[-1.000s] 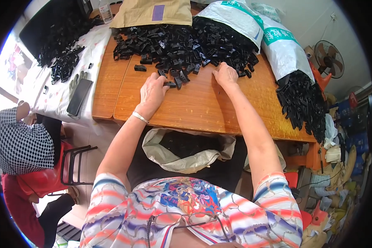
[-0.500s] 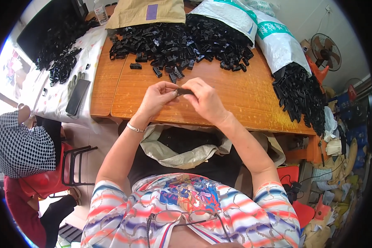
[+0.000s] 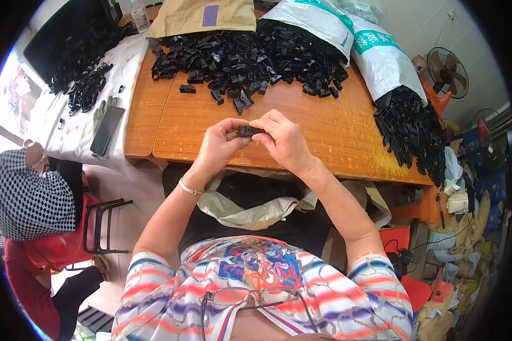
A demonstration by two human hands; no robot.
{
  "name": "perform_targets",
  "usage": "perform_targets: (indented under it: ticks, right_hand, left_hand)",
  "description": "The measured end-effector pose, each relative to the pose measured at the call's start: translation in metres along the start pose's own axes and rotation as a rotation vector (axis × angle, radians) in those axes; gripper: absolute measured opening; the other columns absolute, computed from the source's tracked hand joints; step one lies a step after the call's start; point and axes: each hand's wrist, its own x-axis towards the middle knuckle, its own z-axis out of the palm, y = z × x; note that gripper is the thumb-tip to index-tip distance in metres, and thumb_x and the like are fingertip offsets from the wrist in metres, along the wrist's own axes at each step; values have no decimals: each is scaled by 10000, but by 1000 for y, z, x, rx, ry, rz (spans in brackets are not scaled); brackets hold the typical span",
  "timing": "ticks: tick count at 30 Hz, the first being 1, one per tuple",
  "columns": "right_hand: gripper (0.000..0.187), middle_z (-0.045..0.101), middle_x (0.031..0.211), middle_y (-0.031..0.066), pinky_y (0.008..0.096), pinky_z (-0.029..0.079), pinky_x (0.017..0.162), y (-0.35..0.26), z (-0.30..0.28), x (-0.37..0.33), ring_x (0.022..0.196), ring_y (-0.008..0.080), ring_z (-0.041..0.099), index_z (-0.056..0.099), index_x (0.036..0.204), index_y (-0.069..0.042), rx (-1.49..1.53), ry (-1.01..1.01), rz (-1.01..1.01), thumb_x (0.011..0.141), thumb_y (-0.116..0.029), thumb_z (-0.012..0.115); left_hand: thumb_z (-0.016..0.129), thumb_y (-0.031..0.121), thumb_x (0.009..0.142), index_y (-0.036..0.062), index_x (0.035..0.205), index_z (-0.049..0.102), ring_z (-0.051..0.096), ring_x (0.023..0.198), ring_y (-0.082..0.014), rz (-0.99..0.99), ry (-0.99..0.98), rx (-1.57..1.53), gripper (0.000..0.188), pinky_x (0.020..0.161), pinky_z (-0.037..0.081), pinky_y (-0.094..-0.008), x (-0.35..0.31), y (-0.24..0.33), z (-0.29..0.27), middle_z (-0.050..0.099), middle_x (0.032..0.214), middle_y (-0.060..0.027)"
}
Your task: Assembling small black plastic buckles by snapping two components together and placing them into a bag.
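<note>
Between my fingertips, over the table's near edge, I hold a small black plastic part [image 3: 248,131]. My left hand [image 3: 219,142] pinches its left end, and my right hand [image 3: 283,138] is closed on its right end, covering much of it. Beyond my hands, a heap of similar black plastic parts [image 3: 227,59] spreads from a brown sack [image 3: 179,17] and a white sack [image 3: 310,23]. A few loose ones lie at the heap's near side. On my lap, below my wrists, an opened pale woven sack [image 3: 239,216] has a dark inside.
At the right table edge, another white sack [image 3: 389,68] spills long black parts [image 3: 409,128]. A phone [image 3: 107,132] and grey gloves [image 3: 105,108] lie on the white-covered table at left. A person in a checkered garment [image 3: 31,196] sits there. A fan [image 3: 446,71] stands far right.
The black part has turned between my fingers and now shows a face with recesses. My left fingers have shifted slightly along it; both hands stay at nearly the same spot.
</note>
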Motion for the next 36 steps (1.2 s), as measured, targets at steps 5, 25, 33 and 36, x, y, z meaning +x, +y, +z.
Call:
perform_targets:
  ticks: [5,25,33,36]
  right_hand:
    - [262,613,904,76,353,525,622,3,5,-4,748,272,639,671,992,-50,-26,31,-5,742,-18,742]
    - [232,670,772,86,307,508,647,5,-20,-53,711,133,635,666,913,-3,205,-470,534,789,-171,768]
    - [200,652,1017,142,400,536,765,152,-61,10,880,323,661,682,1024,-61,-573,79,484,829,-99,701]
    - [254,567,1133,169,441,532,814,181,-58,21,948,375,637,673,1084,-99,-736,-51,547,838,-44,647]
  left_hand:
    - [640,-53,871,-70,1170,566,637,957,-112,5,-41,18,308,853,528,-242,-1,3,0,659,1071,-85]
    - [709,107,802,-8,1071,671,679,837,-198,-8,-165,606,295,763,540,-331,-22,11,-18,711,936,-126]
    - [607,20,836,87,1041,623,569,941,-296,600,6,1363,216,757,513,-394,73,1,-38,554,951,-104]
    - [624,7,806,84,1000,612,554,945,-282,640,8,1410,209,762,520,-390,86,-3,-37,542,973,-92]
